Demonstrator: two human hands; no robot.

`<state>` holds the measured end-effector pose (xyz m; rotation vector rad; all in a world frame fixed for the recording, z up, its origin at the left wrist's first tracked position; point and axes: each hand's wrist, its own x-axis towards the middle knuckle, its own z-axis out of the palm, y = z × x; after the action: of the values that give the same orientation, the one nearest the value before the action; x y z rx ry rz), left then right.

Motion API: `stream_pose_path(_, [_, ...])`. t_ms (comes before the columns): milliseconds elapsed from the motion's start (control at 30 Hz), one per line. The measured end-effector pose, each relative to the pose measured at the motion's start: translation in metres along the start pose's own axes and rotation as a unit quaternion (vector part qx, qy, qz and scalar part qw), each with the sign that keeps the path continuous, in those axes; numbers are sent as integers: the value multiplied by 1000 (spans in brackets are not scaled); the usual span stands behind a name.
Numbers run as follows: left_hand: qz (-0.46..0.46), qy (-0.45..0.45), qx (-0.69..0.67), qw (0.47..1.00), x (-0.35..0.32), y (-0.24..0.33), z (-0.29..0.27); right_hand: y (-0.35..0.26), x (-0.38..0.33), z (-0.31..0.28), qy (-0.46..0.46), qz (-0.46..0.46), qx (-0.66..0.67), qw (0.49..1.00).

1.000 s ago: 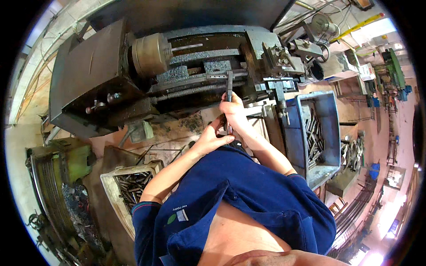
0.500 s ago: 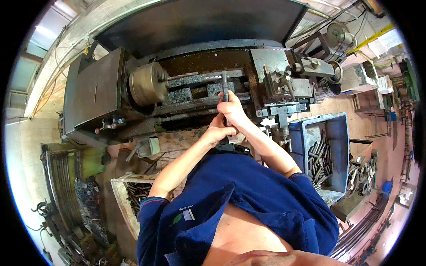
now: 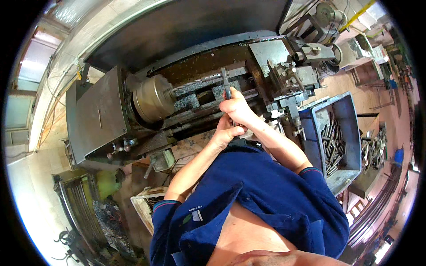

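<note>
My right hand (image 3: 235,107) is closed around a slim grey metal tool that looks like a caliper (image 3: 226,80), its long end pointing away from me. Just below and to the left, my left hand (image 3: 226,132) is closed, thumb across, against the right hand; what its fingers hold is hidden. Both hands are in front of a metal lathe, over the near side of its bed. The round chuck (image 3: 153,98) is to their left, and the tool post (image 3: 286,73) stands to their right. Metal chips (image 3: 187,103) lie in the bed beyond the hands.
The lathe's headstock (image 3: 98,116) with its levers fills the left. A dark splash panel (image 3: 191,31) rises behind the bed. At my right stands a blue bin (image 3: 353,122) holding many short metal rods (image 3: 333,144). A pale crate (image 3: 141,205) sits low at my left.
The whole view has turned and shifted, so the lathe now appears tilted. Both hands stay together, with the caliper still in the right one.
</note>
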<state>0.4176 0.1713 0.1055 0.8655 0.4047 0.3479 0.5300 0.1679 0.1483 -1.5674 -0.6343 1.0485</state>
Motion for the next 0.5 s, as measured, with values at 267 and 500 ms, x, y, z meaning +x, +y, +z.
stream_pose_path(267, [9, 39, -1, 999, -22, 9, -21, -4, 0, 34, -1, 26, -71, 997])
stream_pose_path(500, [-22, 52, -2, 998, -40, 17, -38, -12, -5, 59, -22, 27, -69, 997])
